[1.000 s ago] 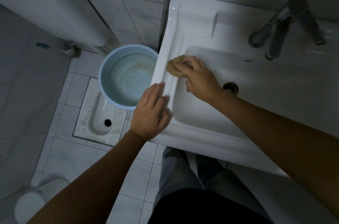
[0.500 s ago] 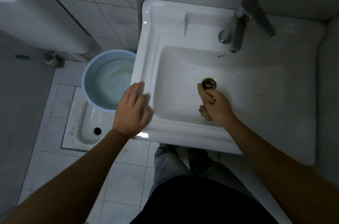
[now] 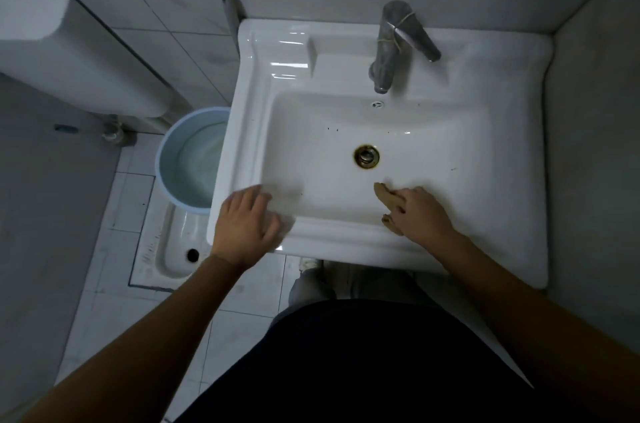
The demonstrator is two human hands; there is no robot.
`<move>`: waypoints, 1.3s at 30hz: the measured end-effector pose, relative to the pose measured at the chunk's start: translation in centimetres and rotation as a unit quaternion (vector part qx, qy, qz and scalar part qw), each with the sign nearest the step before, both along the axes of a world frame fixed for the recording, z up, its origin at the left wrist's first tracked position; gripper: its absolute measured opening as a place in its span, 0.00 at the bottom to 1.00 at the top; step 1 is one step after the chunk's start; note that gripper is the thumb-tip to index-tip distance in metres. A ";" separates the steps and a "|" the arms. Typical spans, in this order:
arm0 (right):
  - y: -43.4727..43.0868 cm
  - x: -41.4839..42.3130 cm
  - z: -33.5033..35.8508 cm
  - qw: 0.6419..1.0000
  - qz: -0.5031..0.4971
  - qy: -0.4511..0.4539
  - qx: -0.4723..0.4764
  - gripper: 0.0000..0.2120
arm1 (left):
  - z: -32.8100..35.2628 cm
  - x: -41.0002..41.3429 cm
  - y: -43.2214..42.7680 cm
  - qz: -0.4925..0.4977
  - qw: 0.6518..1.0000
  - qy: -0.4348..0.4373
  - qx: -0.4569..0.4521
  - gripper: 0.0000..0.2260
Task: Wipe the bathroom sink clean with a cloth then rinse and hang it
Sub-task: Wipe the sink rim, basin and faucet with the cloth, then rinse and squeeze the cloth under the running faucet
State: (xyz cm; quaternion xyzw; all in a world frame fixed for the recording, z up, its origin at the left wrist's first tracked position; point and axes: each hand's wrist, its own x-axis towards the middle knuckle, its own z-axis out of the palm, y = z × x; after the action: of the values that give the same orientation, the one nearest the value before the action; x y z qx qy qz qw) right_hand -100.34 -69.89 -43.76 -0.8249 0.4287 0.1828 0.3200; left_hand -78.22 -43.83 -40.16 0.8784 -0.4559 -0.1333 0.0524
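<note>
The right hand lies palm-down on the tan cloth at the near slope of the sink. Its fingers are laid fairly straight across the cloth and press it to the porcelain rather than bunching it; whether the thumb pinches a fold underneath cannot be told. The cloth is a small, soft, crumpled wad. Its long axis runs with the fingers: one end pokes out past the fingertips and the other shows beside the thumb, close to the front rim. Just beyond the leading end, slightly to its left, sits the drain, a brass ring with a dull, stained edge. Farther out on the same line, a scatter of dark specks marks the glossy white basin floor, and another fleck lies off to the hand's outer side. So the unwiped dirt sits mostly ahead of the grip, and a push forward along the cloth's own axis would likely meet it. The left hand is well apart, resting loosely open on the front-left corner of the rim and holding nothing — a brace, it seems. The metal faucet stands past the drain at the far rim, within the right hand's reach for rinsing.
</note>
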 end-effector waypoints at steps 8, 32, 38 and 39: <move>-0.9 1.0 2.3 0.993 0.068 0.090 0.031 0.19 | -0.9 -5.0 0.9 0.009 1.000 0.006 -0.013 0.20; -5.8 2.8 5.1 0.904 -0.344 -0.242 0.074 0.19 | 7.8 3.0 -31.0 -0.220 0.938 -0.037 -0.266 0.24; -6.4 3.4 4.3 0.906 -0.337 -0.240 0.090 0.19 | 6.4 2.8 -32.9 -0.201 0.935 -0.107 -0.271 0.22; -6.4 3.5 4.3 0.906 -0.336 -0.239 0.092 0.19 | 6.4 2.8 -33.0 -0.202 0.936 -0.113 -0.266 0.22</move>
State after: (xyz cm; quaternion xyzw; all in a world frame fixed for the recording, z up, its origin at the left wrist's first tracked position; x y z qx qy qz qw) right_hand -96.80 -76.27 -39.50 -0.6178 0.5722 -0.0992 0.5302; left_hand -75.39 -76.84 -33.76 0.7312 -0.6453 0.0850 0.2041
